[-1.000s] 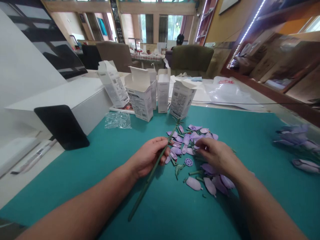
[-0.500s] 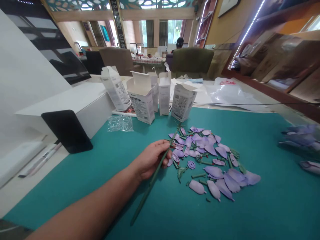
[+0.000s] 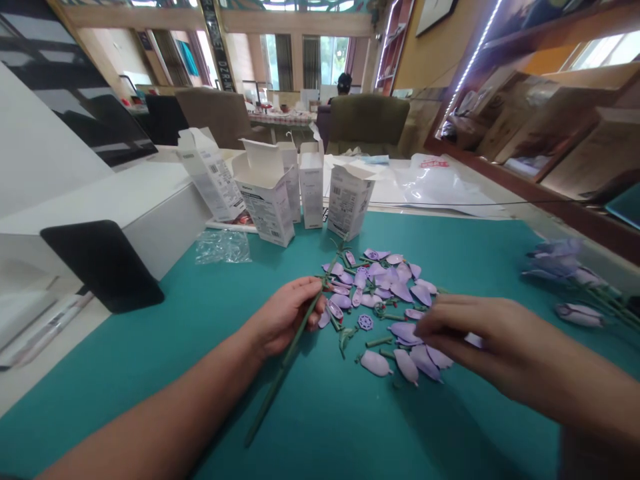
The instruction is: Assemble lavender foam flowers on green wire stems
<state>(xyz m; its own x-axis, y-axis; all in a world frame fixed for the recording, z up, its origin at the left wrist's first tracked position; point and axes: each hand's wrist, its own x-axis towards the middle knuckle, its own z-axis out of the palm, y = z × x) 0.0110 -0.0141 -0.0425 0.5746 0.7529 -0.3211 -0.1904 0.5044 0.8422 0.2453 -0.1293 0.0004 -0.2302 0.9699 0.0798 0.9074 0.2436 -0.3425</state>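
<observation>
gripping the green plastic stem [image 3: 273,390] high up, left hand [image 3: 285,319] kept it steady and tilted over the teal mat [image 3: 125,407]; right hand [image 3: 493,347], loosely curled, was just above the lavender plastic petals [image 3: 406,331], couldn't tell if it held one.

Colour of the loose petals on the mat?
The loose petals are pale lilac, best seen in the head view.

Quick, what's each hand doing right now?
Left hand: closed, holding a green plastic flower stem.
Right hand: curled over a lilac petal; cannot tell whether it's gripped.
</observation>
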